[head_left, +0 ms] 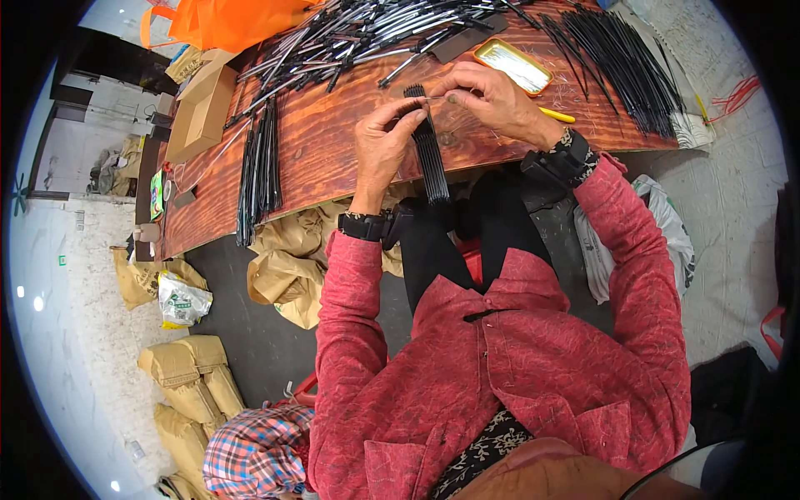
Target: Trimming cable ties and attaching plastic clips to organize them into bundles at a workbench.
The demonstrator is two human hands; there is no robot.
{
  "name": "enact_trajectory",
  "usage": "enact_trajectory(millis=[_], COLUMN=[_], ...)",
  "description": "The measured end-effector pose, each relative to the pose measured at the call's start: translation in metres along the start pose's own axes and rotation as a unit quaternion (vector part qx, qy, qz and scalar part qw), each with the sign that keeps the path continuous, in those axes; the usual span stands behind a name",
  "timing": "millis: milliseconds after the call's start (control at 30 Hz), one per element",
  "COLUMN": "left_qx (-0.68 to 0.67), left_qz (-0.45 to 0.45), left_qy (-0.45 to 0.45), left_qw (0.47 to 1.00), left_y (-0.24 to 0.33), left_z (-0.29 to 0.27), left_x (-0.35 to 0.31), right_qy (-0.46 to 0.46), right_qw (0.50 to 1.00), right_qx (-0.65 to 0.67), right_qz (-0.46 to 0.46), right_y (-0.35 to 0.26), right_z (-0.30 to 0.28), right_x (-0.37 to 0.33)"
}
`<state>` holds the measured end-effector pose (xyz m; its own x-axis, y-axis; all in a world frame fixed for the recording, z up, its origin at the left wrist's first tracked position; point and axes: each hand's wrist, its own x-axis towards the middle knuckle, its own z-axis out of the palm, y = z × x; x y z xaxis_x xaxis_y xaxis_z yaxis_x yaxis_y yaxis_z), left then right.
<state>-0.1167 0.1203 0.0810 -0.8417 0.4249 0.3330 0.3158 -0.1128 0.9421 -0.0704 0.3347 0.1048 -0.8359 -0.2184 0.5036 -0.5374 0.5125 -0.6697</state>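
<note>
My left hand [385, 137] and my right hand [498, 102] meet above the wooden table's near edge, fingertips pinched close together. A thin, short piece [430, 98] runs between them, too small to name. Right below my hands lies a flat row of slim black rods [432, 162], side by side, with its near end jutting past the table edge over my lap. My left fingertips are at its far part; whether they touch it I cannot tell.
Silver-and-black rods [358, 37] are heaped at the back. Black rods lie in bundles at left [261, 171] and right [621, 67]. A yellow-rimmed tin [515, 67] and a yellow pen-like stick [557, 115] are by my right hand. A cardboard box [200, 112] stands at left.
</note>
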Motion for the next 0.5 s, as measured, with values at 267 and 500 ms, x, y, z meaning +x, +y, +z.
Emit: enact_trajectory(millis=[267, 500], left_qx=[0.013, 0.004], left_qz=[-0.003, -0.001], left_qy=[0.000, -0.002], left_qw=[1.000, 1.000], left_y=[0.0000, 0.0001], left_z=[0.0002, 0.0000], left_x=[0.0012, 0.0011], right_qy=[0.001, 0.005], right_qw=[1.000, 0.999], right_qx=[0.001, 0.007], right_qz=[-0.024, -0.033], right_y=[0.0034, -0.0004], right_z=[0.0034, 0.0024], right_x=[0.0028, 0.0038])
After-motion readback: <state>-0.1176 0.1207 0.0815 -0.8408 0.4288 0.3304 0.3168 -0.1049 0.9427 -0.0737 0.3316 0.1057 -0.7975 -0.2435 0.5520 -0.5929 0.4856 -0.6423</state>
